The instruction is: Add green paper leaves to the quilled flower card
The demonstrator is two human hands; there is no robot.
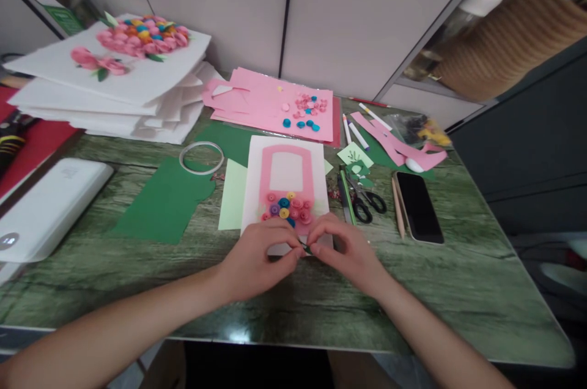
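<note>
My left hand and my right hand meet at the near edge of a white card that carries a pink frame and a cluster of small rolled paper flowers. Both hands are closed in a pinch, fingertips touching over a tiny dark green piece between them. What exactly that piece is I cannot make out. The card lies on a green marbled table.
Scissors, pens, a phone and a pencil lie right of the card. Green paper, a tape ring and a white device lie left. Pink sheets with paper rolls and a stack of white boards sit behind.
</note>
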